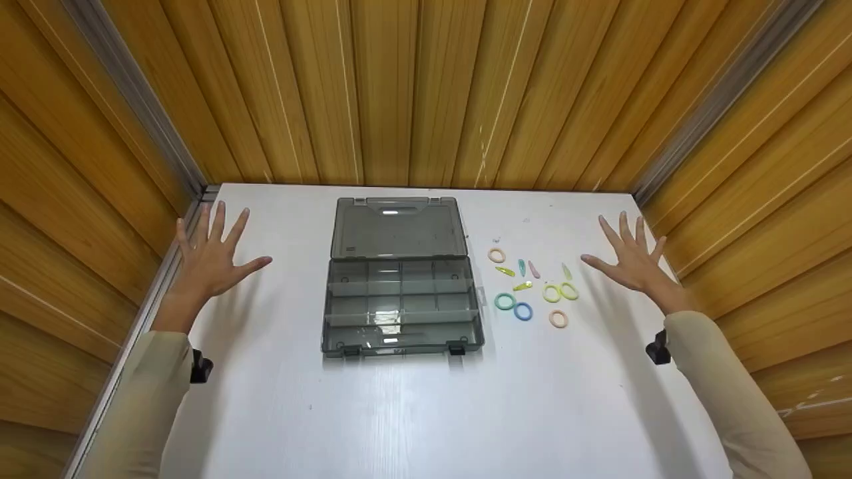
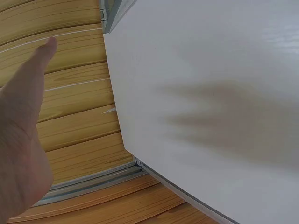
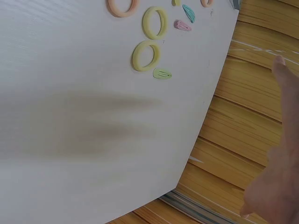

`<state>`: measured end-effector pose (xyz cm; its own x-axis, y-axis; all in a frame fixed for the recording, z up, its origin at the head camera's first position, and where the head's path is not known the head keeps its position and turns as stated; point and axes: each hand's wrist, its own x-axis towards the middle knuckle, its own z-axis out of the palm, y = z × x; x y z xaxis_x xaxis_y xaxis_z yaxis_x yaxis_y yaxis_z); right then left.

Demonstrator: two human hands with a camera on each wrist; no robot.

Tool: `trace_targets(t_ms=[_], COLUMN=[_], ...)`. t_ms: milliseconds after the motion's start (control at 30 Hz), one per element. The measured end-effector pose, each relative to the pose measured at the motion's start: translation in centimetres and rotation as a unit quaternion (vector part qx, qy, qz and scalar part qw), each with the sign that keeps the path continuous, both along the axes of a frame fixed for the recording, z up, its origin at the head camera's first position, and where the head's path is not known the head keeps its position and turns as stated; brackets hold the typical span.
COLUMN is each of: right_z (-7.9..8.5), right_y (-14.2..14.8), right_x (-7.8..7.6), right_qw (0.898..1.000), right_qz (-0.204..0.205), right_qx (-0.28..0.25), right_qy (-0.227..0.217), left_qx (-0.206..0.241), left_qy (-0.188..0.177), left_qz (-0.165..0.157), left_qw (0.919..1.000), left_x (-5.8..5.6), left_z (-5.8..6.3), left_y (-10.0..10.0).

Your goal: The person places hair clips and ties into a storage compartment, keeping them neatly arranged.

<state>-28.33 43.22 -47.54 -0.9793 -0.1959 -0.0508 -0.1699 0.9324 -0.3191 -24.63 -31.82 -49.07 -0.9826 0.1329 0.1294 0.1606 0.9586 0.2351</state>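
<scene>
My left hand is held over the left side of the table, fingers spread, with nothing in it. On the right, my right hand also has its fingers spread and holds nothing; it is nearest to the hair ties and clips. A grey see-through compartment box lies in the middle with its lid folded back. Right of the box are scattered several hair ties, among them a blue one, a green one and yellow ones. Several snap hair clips, including a pink one, lie among them.
The white table backs onto a wood-patterned wall, with similar walls on both sides. Metal rails run along the corners. Both hands cast shadows on the tabletop.
</scene>
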Motion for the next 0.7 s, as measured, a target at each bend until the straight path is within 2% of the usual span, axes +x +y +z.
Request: trace_targets(t_ms=[167, 300, 400, 533, 700], right_z=[-0.3, -0.7, -1.0, -1.3, -1.6], right_y=[0.2, 0.5, 0.8, 1.0, 1.0], right_x=[-0.4, -0.7, -1.0, -1.1, -1.4], right_qw=[1.0, 0.999, 0.997, 0.994, 0.987], right_qz=[0.001, -0.009, -0.017, -0.019, -0.018], right_qx=[-0.026, -0.046, -0.067, -0.103, -0.157], right_qy=[-0.004, -0.019, -0.025, -0.03, -0.038], left_qx=[0.046, 0.109, 0.166, 0.219, 0.261], left_qy=[-0.008, -0.016, -0.023, -0.03, -0.044], left_qz=[0.014, 0.025, 0.032, 0.039, 0.034], left_qw=[0.9988, 0.9936, 0.9853, 0.9745, 0.9639], left_x=[-0.2, -0.4, -0.4, -0.1, 0.3], left_z=[0.1, 0.0, -0.2, -0.5, -0.6], left_y=[-0.2, -0.1, 0.2, 0.6, 0.7])
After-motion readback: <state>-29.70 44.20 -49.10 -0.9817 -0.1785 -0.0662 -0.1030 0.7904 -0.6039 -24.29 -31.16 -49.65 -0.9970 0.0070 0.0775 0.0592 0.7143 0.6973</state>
